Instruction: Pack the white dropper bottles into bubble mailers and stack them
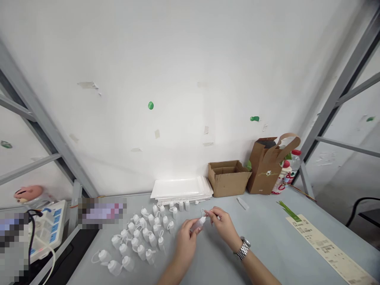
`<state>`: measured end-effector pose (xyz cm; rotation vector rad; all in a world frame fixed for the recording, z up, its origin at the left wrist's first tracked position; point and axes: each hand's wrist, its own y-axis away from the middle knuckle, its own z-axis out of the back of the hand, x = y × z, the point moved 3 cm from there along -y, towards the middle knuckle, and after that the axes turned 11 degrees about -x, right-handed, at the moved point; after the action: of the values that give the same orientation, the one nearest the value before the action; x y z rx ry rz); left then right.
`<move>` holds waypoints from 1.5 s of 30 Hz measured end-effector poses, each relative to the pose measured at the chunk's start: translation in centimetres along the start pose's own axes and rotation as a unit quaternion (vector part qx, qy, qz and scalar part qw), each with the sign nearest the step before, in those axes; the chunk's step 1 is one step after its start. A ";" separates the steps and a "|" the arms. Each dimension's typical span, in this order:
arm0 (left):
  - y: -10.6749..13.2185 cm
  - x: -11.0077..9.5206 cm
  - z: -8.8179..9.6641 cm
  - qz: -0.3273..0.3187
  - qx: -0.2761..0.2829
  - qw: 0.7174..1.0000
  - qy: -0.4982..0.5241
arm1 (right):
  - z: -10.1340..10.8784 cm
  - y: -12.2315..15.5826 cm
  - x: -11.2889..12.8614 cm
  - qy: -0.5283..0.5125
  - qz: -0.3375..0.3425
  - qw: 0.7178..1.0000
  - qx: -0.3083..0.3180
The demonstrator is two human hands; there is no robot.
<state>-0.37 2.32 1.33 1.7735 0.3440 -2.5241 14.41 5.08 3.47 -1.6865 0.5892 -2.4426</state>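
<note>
My left hand (185, 237) is closed around a small clear plastic bottle (198, 224) held just above the grey table (267, 241). My right hand (223, 225), with a metal watch on its wrist, pinches the bottle's white tethered cap at the tip. To the left of my hands stand several identical small white bottles (145, 235) with looped caps, grouped on the table. A few more bottles (181, 205) stand in a row in front of a stack of white bags.
A stack of white plastic bags (181, 189) lies against the wall. An open cardboard box (228, 178), a brown paper bag (267, 166) and drink bottles (289, 168) sit at back right. A long paper slip (326, 247) lies right. A power strip (49, 227) sits left.
</note>
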 end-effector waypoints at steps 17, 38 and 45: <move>0.1 0.0 0.3 -0.041 -0.023 0.998 -0.042 | -0.5 0.7 -0.1 0.002 0.001 1.000 -0.016; 0.1 0.1 0.1 -0.025 -0.025 0.999 -0.025 | -0.6 -0.4 -1.4 -0.055 -0.103 0.993 0.027; 0.1 -0.1 0.2 -0.022 -0.032 0.999 -0.026 | -0.2 -0.5 -1.2 -0.084 -0.097 0.992 -0.017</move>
<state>-0.54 2.19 1.51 1.6944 0.4600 -2.5524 14.77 5.95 2.59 -2.0261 0.4683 -2.3928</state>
